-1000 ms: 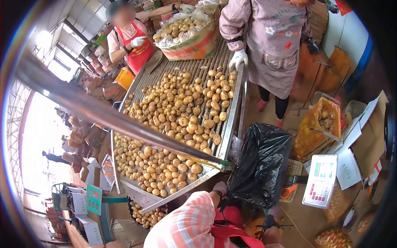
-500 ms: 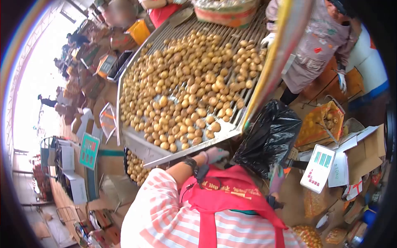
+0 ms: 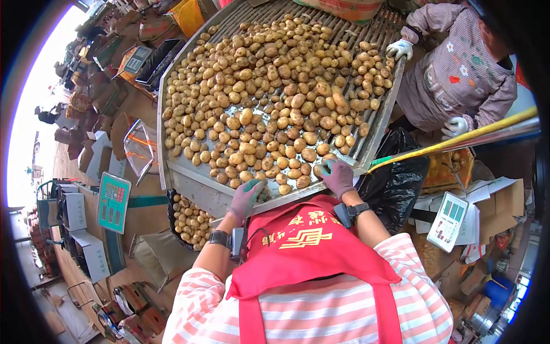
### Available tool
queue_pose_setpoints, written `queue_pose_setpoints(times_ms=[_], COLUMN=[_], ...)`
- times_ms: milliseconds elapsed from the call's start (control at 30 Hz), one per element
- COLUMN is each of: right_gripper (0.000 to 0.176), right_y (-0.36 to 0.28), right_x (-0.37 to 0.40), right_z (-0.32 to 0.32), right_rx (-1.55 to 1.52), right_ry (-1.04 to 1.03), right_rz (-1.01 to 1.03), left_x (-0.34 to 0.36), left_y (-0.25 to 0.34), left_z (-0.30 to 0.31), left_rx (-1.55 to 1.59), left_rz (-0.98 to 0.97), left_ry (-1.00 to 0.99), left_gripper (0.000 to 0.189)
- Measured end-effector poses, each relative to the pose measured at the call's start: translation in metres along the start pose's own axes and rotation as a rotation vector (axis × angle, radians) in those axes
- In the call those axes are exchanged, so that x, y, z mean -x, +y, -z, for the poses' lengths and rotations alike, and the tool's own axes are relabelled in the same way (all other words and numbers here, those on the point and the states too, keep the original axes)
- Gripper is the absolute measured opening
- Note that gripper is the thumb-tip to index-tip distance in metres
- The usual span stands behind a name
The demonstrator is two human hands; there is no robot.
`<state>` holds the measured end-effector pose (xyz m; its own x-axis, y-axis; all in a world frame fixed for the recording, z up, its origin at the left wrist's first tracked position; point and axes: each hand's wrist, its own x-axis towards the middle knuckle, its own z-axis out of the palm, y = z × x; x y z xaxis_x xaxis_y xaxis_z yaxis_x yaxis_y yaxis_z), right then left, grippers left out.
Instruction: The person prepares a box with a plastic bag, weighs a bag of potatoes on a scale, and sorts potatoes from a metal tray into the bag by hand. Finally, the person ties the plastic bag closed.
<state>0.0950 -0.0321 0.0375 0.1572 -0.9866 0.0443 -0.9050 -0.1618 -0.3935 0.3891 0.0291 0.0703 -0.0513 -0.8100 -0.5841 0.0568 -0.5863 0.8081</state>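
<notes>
head view: the potatoes (image 3: pixel 245 117) lie spread over the metal table (image 3: pixel 192 186), right up to its near edge. the left hand (image 3: pixel 246 199), gloved, reaches over that edge, fingers bent forward against the potatoes; its palm is hidden, so i cannot tell whether it grips 1. the right hand (image 3: pixel 339 176) curls its fingers at 2 potatoes near the corner, but whether it pinches either is unclear. the step in hand looks like handling potatoes along the rim; a further move would call for closing the fingers round single ones without nudging neighbours over. a black bag (image 3: pixel 403 195) sits just beside the right corner.
</notes>
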Motion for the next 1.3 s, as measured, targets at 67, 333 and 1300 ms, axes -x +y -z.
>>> queue_pose_setpoints(times_ms=[67, 333, 1300], right_gripper=[0.025, 0.028, 0.039], right_y=[-0.006, -0.005, 0.003], right_x=[-0.001, 0.012, 0.058], right_z=[0.002, 0.011, 0.002], right_rx=[-0.098, -0.304, -1.815], right_ry=[0.014, 0.029, -0.398], right_rz=[-0.072, -0.235, -0.68], left_x=[-0.007, -0.092, -0.102], left_y=[0.024, 0.055, 0.027], left_z=[-0.003, -0.102, -0.082], left_rx=[-0.275, -1.418, -0.469], left_rz=[-0.09, -0.697, -0.324], left_ry=[-0.058, -0.306, -0.605], left_gripper=[0.032, 0.047, 0.049])
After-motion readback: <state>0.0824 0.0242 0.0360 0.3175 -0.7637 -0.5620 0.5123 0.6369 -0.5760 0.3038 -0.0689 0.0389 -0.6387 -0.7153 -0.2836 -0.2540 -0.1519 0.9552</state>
